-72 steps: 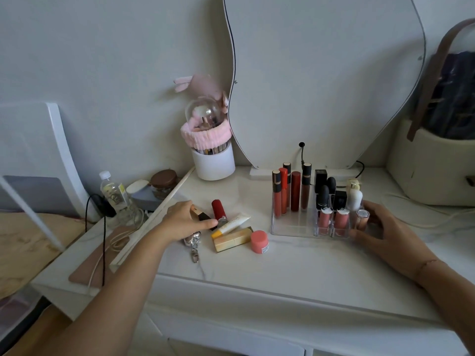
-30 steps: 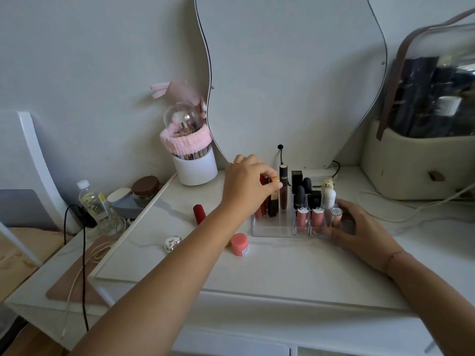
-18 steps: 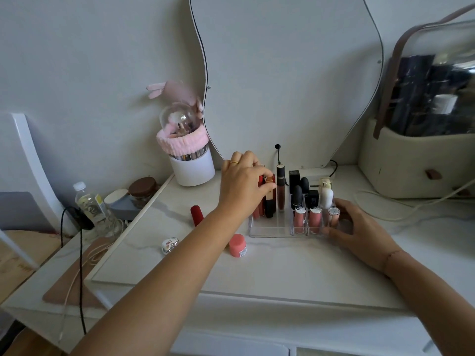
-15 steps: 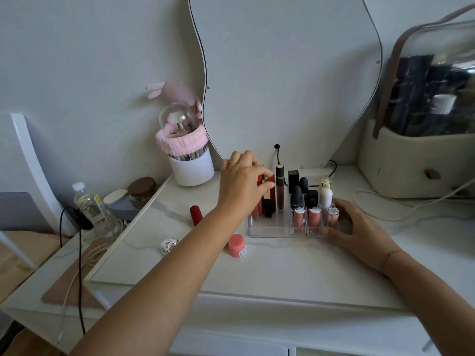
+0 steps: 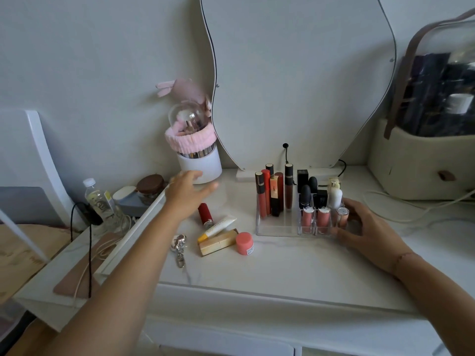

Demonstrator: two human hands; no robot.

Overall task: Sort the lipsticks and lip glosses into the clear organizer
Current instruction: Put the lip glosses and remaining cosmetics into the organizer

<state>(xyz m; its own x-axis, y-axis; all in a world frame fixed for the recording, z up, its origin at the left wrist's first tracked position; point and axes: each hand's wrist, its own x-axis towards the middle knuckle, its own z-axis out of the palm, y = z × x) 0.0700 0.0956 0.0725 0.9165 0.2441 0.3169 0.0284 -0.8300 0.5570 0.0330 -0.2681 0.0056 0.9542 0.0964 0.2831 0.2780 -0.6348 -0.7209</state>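
A wavy mirror (image 5: 295, 73) is standing at the back of the bench (image 5: 282, 268). A white brush holder (image 5: 200, 167) is wearing a pink headband (image 5: 190, 140) beside it, and a water bottle (image 5: 99, 199) is sitting farther left.

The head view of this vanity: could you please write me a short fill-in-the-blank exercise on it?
The right hand holds the clear plastic organizer at its ____ end.
The small round pot beside the gold rectangular lipstick case is ____.
The empty left hand hovers above a lying ____ lipstick.
Missing: right; pink; red.
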